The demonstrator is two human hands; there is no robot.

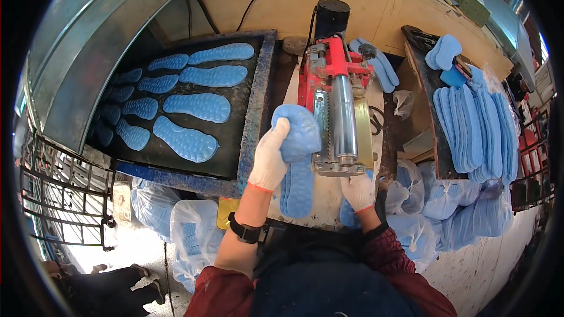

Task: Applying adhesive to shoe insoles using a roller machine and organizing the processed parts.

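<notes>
My left hand (270, 164), in a white glove, is closed around a blue insole (298, 135), thumb on top, held up left of a red roller machine (336, 76) with a shiny metal cylinder. Below it, textured blue insoles (298, 191) lie on the pale work surface. My right hand (359, 192), also gloved, is at the machine's near end; its fingers are mostly hidden there. Another blue insole (349, 214) shows beside and below this hand; whether the hand grips it is unclear.
On the left, a dark conveyor belt (200, 105) in a blue frame carries several blue insoles. Stacked insoles (458, 129) lie on a board at right. Plastic bags (194, 229) of blue pieces sit below both sides. A black wire rack (64, 188) stands far left.
</notes>
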